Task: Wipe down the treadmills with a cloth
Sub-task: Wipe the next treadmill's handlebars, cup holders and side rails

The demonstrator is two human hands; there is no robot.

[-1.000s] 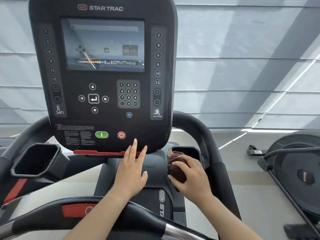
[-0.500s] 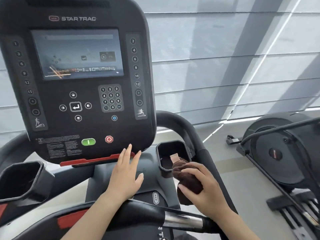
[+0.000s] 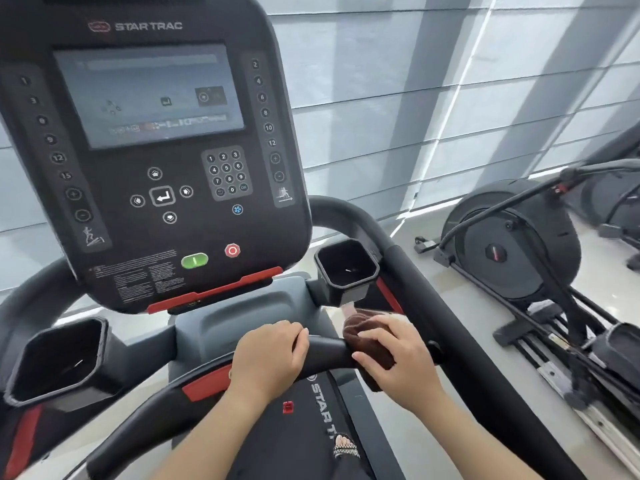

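A black treadmill fills the head view, its console [image 3: 152,143] with a dim screen standing in front of me. A curved front handlebar [image 3: 329,353] crosses below the console. My left hand [image 3: 268,358] is wrapped around that bar near its middle. Just to the right, my right hand [image 3: 398,362] presses a bunched brown cloth [image 3: 363,336] onto the same bar. The cloth sits below the right cup holder [image 3: 346,271]. The part of the bar under the cloth is hidden.
A left cup holder [image 3: 59,358] juts out at the lower left. The right side rail [image 3: 460,334] runs down past my right hand. An elliptical machine [image 3: 512,244] stands on the pale floor to the right. Grey window blinds [image 3: 433,81] hang behind.
My left hand came down off the panel under the console and closed around the front handlebar. My right hand brought the cloth from beside the right cup holder down onto the bar. The view shifted right.
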